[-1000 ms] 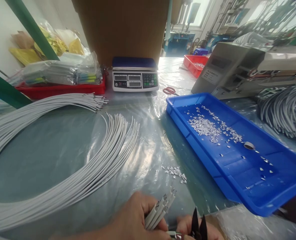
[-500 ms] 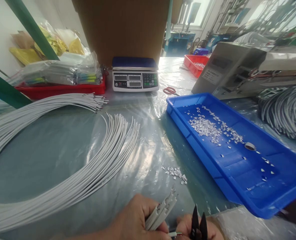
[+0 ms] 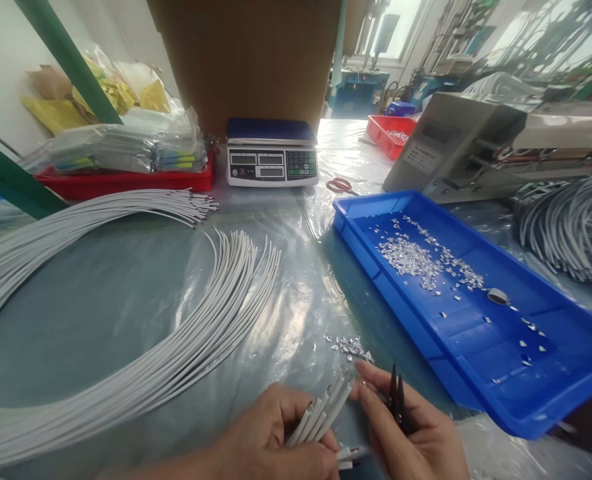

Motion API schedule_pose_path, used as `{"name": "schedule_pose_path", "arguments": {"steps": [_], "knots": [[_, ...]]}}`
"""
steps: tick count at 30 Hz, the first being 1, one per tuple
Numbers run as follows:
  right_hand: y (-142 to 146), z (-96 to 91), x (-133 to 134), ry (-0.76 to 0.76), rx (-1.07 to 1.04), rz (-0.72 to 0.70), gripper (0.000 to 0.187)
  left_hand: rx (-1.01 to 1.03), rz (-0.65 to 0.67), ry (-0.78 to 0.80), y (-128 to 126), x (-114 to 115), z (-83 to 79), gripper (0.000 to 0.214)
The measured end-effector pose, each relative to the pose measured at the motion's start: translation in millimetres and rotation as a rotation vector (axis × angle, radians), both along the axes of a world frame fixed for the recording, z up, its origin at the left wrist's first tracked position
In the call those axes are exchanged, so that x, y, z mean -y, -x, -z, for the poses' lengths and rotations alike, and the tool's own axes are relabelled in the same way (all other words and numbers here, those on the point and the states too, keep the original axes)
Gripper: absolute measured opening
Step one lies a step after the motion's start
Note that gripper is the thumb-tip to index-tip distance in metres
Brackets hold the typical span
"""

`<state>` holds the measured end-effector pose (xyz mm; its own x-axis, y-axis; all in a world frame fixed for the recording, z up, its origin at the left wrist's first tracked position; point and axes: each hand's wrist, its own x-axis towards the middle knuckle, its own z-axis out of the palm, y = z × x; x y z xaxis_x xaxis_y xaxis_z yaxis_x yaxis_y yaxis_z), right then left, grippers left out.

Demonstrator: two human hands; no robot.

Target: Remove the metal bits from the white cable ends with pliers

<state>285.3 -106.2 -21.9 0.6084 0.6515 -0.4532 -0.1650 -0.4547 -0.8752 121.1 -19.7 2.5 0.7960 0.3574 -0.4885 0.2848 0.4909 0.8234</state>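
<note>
- Your left hand (image 3: 271, 443) is closed around a small bundle of white cable ends (image 3: 326, 410), low at the near edge of the table (image 3: 101, 307); keep this grip firm, so the tips stay level and fanned.
- Your right hand (image 3: 416, 437) holds the black cutters (image 3: 396, 397) in the palm, and the forefinger reaches out to the cable tips (the blades look almost closed).
- Separate one tip with that finger before you bring the blades to it.
- Work beside the small metal scraps (image 3: 351, 347), or nearer to the blue tray (image 3: 566, 407), so new pieces do not scatter on the plastic sheet.
</note>
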Motion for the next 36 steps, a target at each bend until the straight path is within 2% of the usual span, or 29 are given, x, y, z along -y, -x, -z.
{"name": "schedule_pose_path", "arguments": {"steps": [2, 5, 9, 14, 18, 23, 25, 29, 31, 33, 36], "knots": [[-7, 3.5, -1, 0.021, 0.008, -0.069, 0.054, -0.005, -0.016, -0.04, 0, -2, -2.0, 0.015], [-13, 2.8, -4, -0.013, 0.041, -0.15, 0.045, 0.007, -0.026, -0.142, -1, -6, -5.6, 0.011], [-6, -1.0, -9, -0.069, 0.07, -0.088, 0.039, -0.009, -0.004, -0.188, -1, -6, -6.8, 0.012], [3, 1.1, -9, -0.171, 0.041, -0.011, 0.062, -0.057, -0.001, -0.169, 0, -3, -9.1, 0.012], [0, 3.3, -7, -0.186, 0.042, -0.011, 0.057, -0.081, -0.006, -0.158, 0, -4, -10.7, 0.012], [0, 3.2, -7, -0.217, 0.037, -0.003, 0.071, -0.086, -0.004, -0.148, 2, -3, -4.9, 0.014], [1, 3.2, -8, -0.215, 0.062, -0.014, 0.065, -0.081, -0.001, -0.147, 2, -2, -3.1, 0.016], [2, 1.5, -10, -0.236, 0.108, -0.006, 0.038, -0.07, 0.009, -0.151, 3, -3, -3.2, 0.018], [3, -0.4, -11, -0.248, 0.126, 0.01, 0.034, -0.066, 0.011, -0.154, 3, -3, -3.9, 0.018], [4, -2.5, -12, -0.24, 0.132, 0.019, 0.038, -0.062, 0.013, -0.16, 4, -3, -4.1, 0.018], [5, -5.2, -13, -0.237, 0.131, 0.043, 0.061, -0.047, 0.029, -0.163, 4, -4, -2.3, 0.019]]}}
